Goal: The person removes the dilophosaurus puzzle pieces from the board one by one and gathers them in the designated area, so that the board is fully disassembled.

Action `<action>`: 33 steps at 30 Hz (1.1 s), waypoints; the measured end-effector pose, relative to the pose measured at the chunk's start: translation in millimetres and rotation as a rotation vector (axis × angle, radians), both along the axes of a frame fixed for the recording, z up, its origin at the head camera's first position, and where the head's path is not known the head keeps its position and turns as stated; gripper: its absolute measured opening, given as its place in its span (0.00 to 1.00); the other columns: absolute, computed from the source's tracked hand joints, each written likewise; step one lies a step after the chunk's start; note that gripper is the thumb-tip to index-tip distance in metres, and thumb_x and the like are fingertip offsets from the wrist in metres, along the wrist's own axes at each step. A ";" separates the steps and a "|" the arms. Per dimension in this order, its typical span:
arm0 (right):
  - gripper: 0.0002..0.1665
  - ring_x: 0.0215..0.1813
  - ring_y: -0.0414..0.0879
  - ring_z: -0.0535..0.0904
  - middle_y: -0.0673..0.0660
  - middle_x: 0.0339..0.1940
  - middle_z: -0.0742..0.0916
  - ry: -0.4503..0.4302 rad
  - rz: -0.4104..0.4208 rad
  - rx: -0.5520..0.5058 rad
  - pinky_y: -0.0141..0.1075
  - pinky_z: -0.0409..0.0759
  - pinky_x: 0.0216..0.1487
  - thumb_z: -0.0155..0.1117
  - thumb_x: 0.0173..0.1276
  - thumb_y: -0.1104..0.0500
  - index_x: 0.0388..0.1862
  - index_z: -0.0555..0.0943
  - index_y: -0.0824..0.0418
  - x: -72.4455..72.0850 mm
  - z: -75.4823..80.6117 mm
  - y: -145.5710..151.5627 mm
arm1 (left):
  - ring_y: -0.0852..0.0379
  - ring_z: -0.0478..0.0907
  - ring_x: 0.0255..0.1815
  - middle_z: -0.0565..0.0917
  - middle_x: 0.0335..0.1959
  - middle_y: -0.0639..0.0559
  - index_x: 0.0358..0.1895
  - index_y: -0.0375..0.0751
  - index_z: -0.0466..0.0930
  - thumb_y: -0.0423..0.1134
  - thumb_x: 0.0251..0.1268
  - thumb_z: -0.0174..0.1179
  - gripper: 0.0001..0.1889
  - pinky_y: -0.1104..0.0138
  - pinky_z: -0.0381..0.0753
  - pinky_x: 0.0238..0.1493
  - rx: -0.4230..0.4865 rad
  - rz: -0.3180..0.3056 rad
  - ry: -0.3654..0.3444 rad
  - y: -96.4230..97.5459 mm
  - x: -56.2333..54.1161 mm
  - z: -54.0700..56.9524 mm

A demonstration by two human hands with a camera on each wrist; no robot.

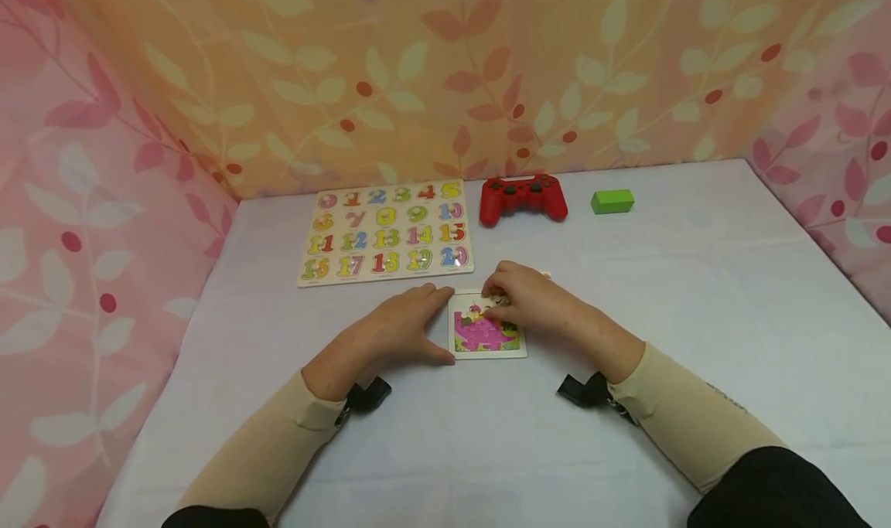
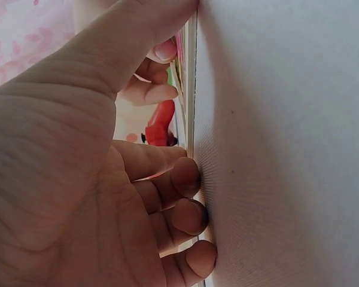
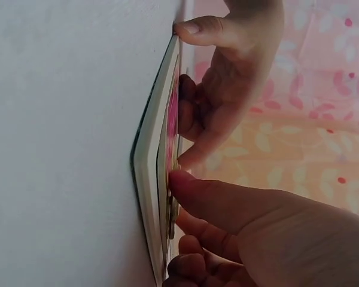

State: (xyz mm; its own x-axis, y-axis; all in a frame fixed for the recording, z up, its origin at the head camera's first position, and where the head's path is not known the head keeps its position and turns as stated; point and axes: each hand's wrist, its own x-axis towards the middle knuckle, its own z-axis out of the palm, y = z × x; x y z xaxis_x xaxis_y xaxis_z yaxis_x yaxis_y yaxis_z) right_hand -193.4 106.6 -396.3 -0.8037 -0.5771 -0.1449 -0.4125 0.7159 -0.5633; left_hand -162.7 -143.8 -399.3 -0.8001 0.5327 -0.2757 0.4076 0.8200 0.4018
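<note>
A small jigsaw puzzle (image 1: 486, 335) with a pink dinosaur picture and a white frame lies flat on the table in the head view. My left hand (image 1: 398, 328) spans its left side, the thumb at the near corner and the index finger at the far corner. The other left fingertips (image 2: 190, 216) rest on the tabletop. Over the puzzle's upper right part, my right hand (image 1: 539, 300) pinches a thin puzzle piece (image 3: 173, 222) between thumb and fingers, against the board. Much of that piece is hidden by the fingers.
Behind the puzzle lies a wooden number board (image 1: 386, 230) with colourful numerals. A red game controller (image 1: 524, 199) and a green block (image 1: 612, 201) sit to its right. Patterned cloth walls (image 1: 445, 72) border the white table (image 1: 445, 451). Something small shows just beyond the right hand.
</note>
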 end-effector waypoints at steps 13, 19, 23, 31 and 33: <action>0.20 0.43 0.49 0.75 0.53 0.37 0.80 -0.068 -0.053 0.014 0.40 0.75 0.45 0.79 0.62 0.52 0.48 0.86 0.61 -6.8 1.7 5.5 | 0.57 0.71 0.56 0.75 0.62 0.54 0.80 0.47 0.60 0.65 0.47 0.78 0.58 0.61 0.73 0.64 -0.018 -0.009 0.009 0.9 -0.8 0.4; 0.18 0.43 0.48 0.74 0.53 0.35 0.80 -0.073 -0.048 -0.006 0.41 0.75 0.44 0.80 0.61 0.52 0.46 0.86 0.59 -6.2 -0.1 5.6 | 0.57 0.71 0.58 0.74 0.64 0.53 0.80 0.47 0.60 0.65 0.47 0.78 0.58 0.60 0.72 0.65 -0.019 -0.009 0.003 1.7 -0.3 1.8; 0.16 0.43 0.48 0.75 0.53 0.36 0.80 -0.077 -0.041 -0.006 0.41 0.75 0.44 0.79 0.60 0.54 0.44 0.85 0.58 -4.0 3.4 7.4 | 0.57 0.71 0.58 0.74 0.64 0.53 0.80 0.47 0.60 0.64 0.48 0.78 0.58 0.60 0.72 0.65 -0.014 -0.006 -0.004 2.3 -0.1 2.1; 0.17 0.44 0.50 0.75 0.55 0.39 0.81 -0.024 -0.054 -0.068 0.42 0.75 0.42 0.79 0.58 0.56 0.43 0.84 0.58 7.7 32.0 21.0 | 0.57 0.71 0.58 0.74 0.63 0.54 0.80 0.48 0.60 0.65 0.47 0.78 0.58 0.61 0.72 0.65 -0.017 -0.003 0.001 1.9 -0.9 -0.3; 0.16 0.45 0.52 0.75 0.55 0.39 0.82 -0.016 -0.062 -0.093 0.43 0.75 0.42 0.78 0.59 0.57 0.44 0.83 0.58 10.2 40.0 25.9 | 0.57 0.71 0.57 0.75 0.63 0.54 0.80 0.47 0.60 0.65 0.47 0.78 0.58 0.61 0.73 0.64 -0.017 -0.002 0.001 1.6 -1.1 -0.7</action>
State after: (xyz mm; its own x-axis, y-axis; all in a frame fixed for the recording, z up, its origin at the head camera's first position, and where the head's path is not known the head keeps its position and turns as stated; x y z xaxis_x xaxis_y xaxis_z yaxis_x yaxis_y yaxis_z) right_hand -183.2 132.4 -356.3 -0.8362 -0.5381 -0.1060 -0.3598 0.6843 -0.6343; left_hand -163.8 -142.2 -400.0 -0.7996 0.5292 -0.2839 0.4094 0.8262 0.3869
